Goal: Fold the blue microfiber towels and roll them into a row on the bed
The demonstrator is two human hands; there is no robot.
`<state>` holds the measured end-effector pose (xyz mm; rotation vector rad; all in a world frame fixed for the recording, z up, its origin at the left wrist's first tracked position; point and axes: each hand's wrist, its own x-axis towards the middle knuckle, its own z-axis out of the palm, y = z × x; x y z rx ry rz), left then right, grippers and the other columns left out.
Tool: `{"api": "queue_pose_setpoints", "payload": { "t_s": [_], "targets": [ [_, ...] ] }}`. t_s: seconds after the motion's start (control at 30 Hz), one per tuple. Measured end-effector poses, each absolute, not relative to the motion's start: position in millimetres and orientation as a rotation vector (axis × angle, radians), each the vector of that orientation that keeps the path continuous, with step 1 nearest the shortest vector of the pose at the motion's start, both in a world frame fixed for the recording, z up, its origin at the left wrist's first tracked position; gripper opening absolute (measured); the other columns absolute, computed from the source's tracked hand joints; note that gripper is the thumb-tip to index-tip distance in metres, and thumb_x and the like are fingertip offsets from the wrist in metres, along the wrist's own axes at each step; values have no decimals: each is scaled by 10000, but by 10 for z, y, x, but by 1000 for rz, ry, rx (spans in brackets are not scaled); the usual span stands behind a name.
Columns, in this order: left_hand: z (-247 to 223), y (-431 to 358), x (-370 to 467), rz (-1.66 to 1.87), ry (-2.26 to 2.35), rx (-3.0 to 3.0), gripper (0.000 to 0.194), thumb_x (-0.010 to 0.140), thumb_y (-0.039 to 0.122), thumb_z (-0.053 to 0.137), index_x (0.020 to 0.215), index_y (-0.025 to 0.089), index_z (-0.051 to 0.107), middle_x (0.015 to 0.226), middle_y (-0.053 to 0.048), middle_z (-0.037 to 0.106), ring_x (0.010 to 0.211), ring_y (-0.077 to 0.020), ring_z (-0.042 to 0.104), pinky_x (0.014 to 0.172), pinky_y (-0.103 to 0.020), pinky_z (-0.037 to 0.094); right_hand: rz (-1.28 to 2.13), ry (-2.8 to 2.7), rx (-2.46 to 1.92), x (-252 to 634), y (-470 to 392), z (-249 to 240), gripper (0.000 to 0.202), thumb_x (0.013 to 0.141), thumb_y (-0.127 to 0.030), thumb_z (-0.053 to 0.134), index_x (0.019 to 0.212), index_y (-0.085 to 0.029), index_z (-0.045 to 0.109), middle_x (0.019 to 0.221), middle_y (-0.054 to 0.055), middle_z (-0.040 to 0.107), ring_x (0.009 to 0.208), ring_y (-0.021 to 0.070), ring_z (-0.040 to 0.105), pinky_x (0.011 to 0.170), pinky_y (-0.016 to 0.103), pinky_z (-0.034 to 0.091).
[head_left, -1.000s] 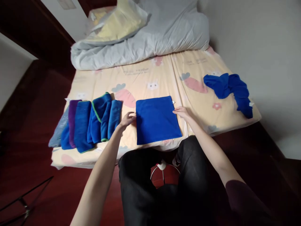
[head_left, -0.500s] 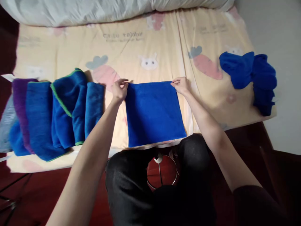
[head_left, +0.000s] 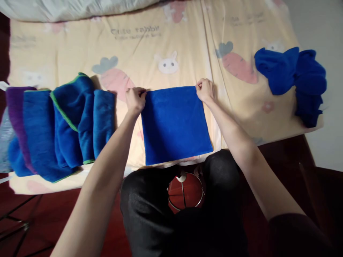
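Note:
A blue square cloth (head_left: 175, 125) lies spread flat on the patterned sheet in front of my knees. My left hand (head_left: 136, 99) pinches its far left corner. At the far right corner, my right hand (head_left: 204, 90) has the cloth's edge between thumb and fingers. The far edge runs nearly straight between both hands, and the near edge lies by the sheet's front border. Shadow darkens the cloth's left part.
Several blue cloths, some green-edged (head_left: 72, 121), and a purple one (head_left: 20, 117) lie at the left. Crumpled blue cloths (head_left: 311, 75) sit at the right. A pale bundle (head_left: 75, 9) lies along the back of the sheet (head_left: 139, 53).
The view has shifted slightly. Both hands still hold the far corners, and the cloth's far edge appears a little farther up in the picture, more so at the right.

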<state>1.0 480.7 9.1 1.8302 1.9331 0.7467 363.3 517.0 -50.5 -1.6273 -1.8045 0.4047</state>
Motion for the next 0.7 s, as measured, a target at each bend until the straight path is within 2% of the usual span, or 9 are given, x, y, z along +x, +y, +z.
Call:
{"api": "queue_pose_setpoints", "payload": {
  "t_s": [0.13,0.23,0.3,0.37,0.43,0.47,0.57,0.63,0.7],
  "targets": [
    [158,4966,-177,461,1840,1958,185,822,261,715,981,168,731,935,-46,742,1085,-258,705,1098,-429,517,515,-1898,-1701,3625,5239,-462,327,1019,-398,661,1128,-92,701,1170,102,687,1217,273,669,1141,557,507],
    [198,5117,-333,375,1760,2013,220,854,346,726,944,147,702,925,-56,723,1157,-281,670,1109,-448,508,572,-1924,-1715,3647,5322,-370,345,1026,-405,645,1139,-84,700,1173,94,675,1226,272,663,1140,556,514],
    [221,5166,-370,415,1758,2023,311,930,415,677,968,106,682,1009,-103,734,1228,-293,625,1146,-486,478,546,-1909,-1773,3596,5301,-259,352,1065,-394,575,1158,-75,690,1234,108,660,1269,281,639,1150,582,497],
    [232,5115,-306,540,1808,2025,385,1020,455,578,1065,84,669,1182,-143,723,1337,-294,549,1218,-532,405,449,-1894,-1820,3441,5158,-116,384,1118,-344,458,1234,-34,653,1366,159,610,1373,304,565,1190,604,434],
    [213,4945,-145,690,1884,2045,422,1074,460,487,1232,101,643,1403,-147,641,1465,-299,437,1285,-581,293,308,-1924,-1806,3191,4889,12,421,1144,-276,355,1373,0,576,1518,216,509,1491,340,441,1236,631,341],
    [187,4825,-44,744,1899,2074,443,1085,464,458,1324,126,617,1502,-136,578,1524,-305,371,1307,-600,235,240,-1965,-1779,3054,4728,53,424,1137,-265,367,1444,-37,550,1579,216,470,1530,364,386,1253,656,305],
    [45,4457,205,692,1769,2213,579,1066,540,442,1511,178,527,1665,-122,429,1614,-347,243,1333,-619,141,258,-2273,-1530,2755,4331,44,520,1099,-352,471,1590,-180,474,1727,117,342,1613,359,271,1311,665,227],
    [-61,4321,251,624,1696,2235,662,1059,595,401,1572,185,483,1708,-119,378,1639,-342,195,1348,-585,102,344,-2376,-1477,2733,4271,-33,573,1093,-397,473,1631,-205,430,1760,78,287,1645,323,208,1345,624,162],
    [-127,4309,219,601,1726,2187,718,1061,622,345,1612,172,442,1731,-127,337,1651,-328,164,1353,-561,71,403,-2345,-1579,2816,4384,-98,614,1101,-411,433,1667,-184,362,1775,84,241,1661,312,150,1352,622,78]
  ]
}}
